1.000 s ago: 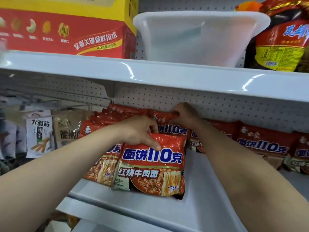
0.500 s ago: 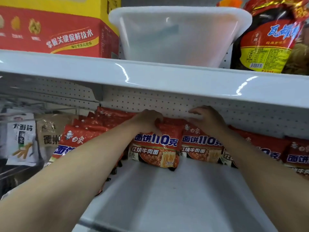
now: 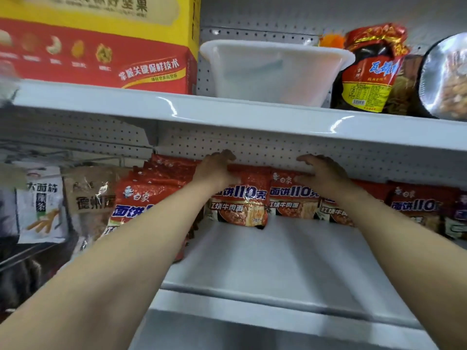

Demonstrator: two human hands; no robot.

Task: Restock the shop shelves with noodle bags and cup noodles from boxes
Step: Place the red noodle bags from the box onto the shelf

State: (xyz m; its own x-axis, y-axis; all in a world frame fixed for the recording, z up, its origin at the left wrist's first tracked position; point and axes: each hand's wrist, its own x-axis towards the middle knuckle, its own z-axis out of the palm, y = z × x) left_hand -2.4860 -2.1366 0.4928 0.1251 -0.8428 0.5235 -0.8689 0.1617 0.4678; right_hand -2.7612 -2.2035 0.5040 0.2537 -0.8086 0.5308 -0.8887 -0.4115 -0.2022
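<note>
Pressing into the back row with left hand (image 3: 217, 170) and right hand (image 3: 322, 174), nothing carried forward any more. Pushed from the shelf (image 3: 278, 263) front a second ago to 12 o'clock, upright against the pegboard (image 3: 265, 147): bag (image 3: 243, 205), with left hand draped over its top edge, fingers too blurred to tell whether curled round or flat. Set wider apart than before, right hand at 3 o'clock of it, fingers straight and spread, palm against the top of second bag (image 3: 293, 202), gripping nothing. Crinkly glossy red film on both, edges touching. Smooth, shiny white beneath and overhead. Up at 12, translucent round-cornered plastic tub (image 3: 273, 72); at 10, printed red-and-yellow cardboard box (image 3: 101, 56).
</note>
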